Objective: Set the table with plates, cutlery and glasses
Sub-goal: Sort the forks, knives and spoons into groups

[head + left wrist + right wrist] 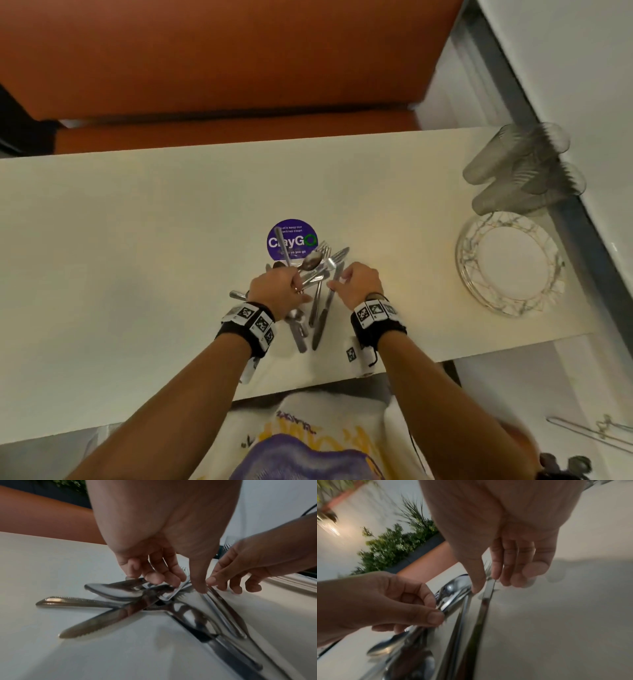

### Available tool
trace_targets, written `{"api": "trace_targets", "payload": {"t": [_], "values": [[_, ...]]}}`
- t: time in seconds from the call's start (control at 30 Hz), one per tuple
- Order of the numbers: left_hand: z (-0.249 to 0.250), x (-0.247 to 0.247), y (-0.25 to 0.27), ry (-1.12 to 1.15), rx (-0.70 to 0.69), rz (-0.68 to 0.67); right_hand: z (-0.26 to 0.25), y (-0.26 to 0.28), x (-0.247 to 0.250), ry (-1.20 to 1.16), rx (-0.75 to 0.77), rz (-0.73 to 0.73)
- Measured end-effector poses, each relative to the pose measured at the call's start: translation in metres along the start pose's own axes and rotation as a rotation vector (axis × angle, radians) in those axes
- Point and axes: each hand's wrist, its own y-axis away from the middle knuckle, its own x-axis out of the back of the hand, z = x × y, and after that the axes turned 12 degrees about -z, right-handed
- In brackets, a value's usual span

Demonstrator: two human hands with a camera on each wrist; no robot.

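Note:
A pile of steel cutlery [310, 301] with knives, forks and spoons lies crossed on the cream table [137, 240], near its front edge. My left hand [298, 281] grips some of the pieces, its fingers [159, 578] curled over the handles and one handle [283, 246] sticking up past the knuckles. Just to the right, my right hand [334, 282] pinches a knife [325, 311] between thumb and forefinger [494, 573]. A stack of white plates [479, 291] with marbled rims sits at the table's right end. Several clear glasses [513, 164] stand just behind them.
A round purple sticker [291, 236] is on the table just beyond the cutlery. An orange bench [205, 68] runs along the far side. A wall ledge [565, 102] borders the table's right end. Bare tabletop stretches to the left.

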Motion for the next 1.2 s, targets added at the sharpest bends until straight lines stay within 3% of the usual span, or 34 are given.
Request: {"api": "trace_targets", "payload": {"t": [0.43,0.87,1.07,1.2], "values": [[0.000,-0.001,-0.002,0.092,-0.084,0.023,-0.005,-0.004,0.002,0.003,-0.191,0.041],[0.019,0.003,-0.008,0.201,-0.217,0.099,-0.018,0.000,0.007,0.021,-0.181,0.056],[0.040,0.003,-0.010,0.306,-0.273,0.086,0.001,-0.003,0.032,-0.197,-0.186,0.071],[0.057,0.004,-0.012,0.421,-0.293,-0.013,-0.003,0.003,0.053,-0.633,-0.103,0.104]]}}
